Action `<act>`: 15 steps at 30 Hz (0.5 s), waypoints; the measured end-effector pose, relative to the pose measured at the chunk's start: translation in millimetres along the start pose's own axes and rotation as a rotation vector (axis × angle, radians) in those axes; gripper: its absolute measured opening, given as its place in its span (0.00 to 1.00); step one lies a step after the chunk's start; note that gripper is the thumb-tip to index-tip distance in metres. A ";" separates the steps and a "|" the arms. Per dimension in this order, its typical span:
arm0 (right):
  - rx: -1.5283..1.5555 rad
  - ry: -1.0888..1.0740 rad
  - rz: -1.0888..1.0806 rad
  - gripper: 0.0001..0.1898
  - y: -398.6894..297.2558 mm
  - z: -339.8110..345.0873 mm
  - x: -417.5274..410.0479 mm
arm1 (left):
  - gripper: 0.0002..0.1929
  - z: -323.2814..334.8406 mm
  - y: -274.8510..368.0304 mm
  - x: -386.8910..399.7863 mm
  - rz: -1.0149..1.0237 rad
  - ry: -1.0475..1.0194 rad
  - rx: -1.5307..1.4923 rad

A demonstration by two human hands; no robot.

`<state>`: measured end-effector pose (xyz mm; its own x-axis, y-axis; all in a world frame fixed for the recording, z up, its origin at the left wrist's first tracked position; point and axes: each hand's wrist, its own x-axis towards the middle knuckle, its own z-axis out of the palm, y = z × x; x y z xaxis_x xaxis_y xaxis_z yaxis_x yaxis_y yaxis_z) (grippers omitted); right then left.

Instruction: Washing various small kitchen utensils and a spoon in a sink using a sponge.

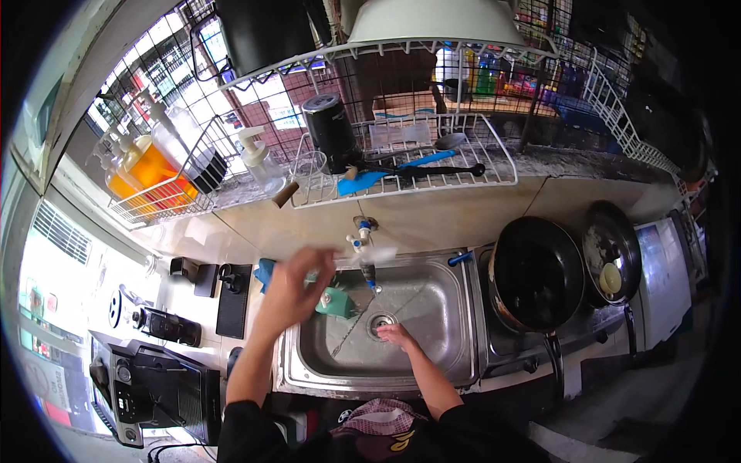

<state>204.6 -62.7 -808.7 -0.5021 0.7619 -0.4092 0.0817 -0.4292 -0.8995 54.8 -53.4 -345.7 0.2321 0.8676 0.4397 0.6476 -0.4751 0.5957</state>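
My left hand [301, 286] is raised over the left side of the stainless steel sink [437, 362], its fingers bent and blurred. A blurred whitish thing [379, 254] lies just beyond its fingertips, in front of the wall tap [362, 234]; whether the hand holds it cannot be told. A green dispenser bottle [336, 303] with a pale top is in the sink's left part, partly hidden by that hand. Low over the sink, beside the drain [381, 319], my right hand [395, 334] has its fingers extended and nothing visible in it. The tap's blue-tipped spout [371, 283] points down into the sink.
Two black pans [538, 272] [608, 249] rest on the stove at right. A wire rack [503, 150] above holds a black canister [330, 130] and utensils. Pump bottles [153, 165] stand at upper left. A black coffee machine [168, 393] is at lower left.
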 end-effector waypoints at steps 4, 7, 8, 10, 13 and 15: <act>-0.001 0.089 0.125 0.12 11.0 -8.9 -18.5 | 0.07 12.3 10.8 101.9 0.182 0.085 0.069; 0.076 0.140 0.155 0.12 3.9 -13.0 -32.8 | 0.08 37.7 2.7 159.6 0.139 -0.005 0.062; 0.146 0.135 0.153 0.12 0.7 -13.1 -37.5 | 0.08 42.7 -3.8 170.2 0.145 -0.008 0.058; 0.150 0.168 0.174 0.11 -5.4 -16.0 -47.2 | 0.10 62.0 -22.2 187.8 0.138 -0.040 0.155; 0.206 0.223 0.188 0.12 -8.9 -20.8 -50.0 | 0.12 76.4 -36.4 192.8 0.173 -0.072 0.198; 0.257 0.242 0.194 0.12 -10.4 -15.9 -43.9 | 0.12 76.7 -44.8 185.2 0.293 0.098 0.235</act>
<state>239.5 -83.9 -783.8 -0.2793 0.7339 -0.6192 -0.0786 -0.6602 -0.7470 124.4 139.8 -342.5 0.3688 0.6770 0.6369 0.7155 -0.6442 0.2704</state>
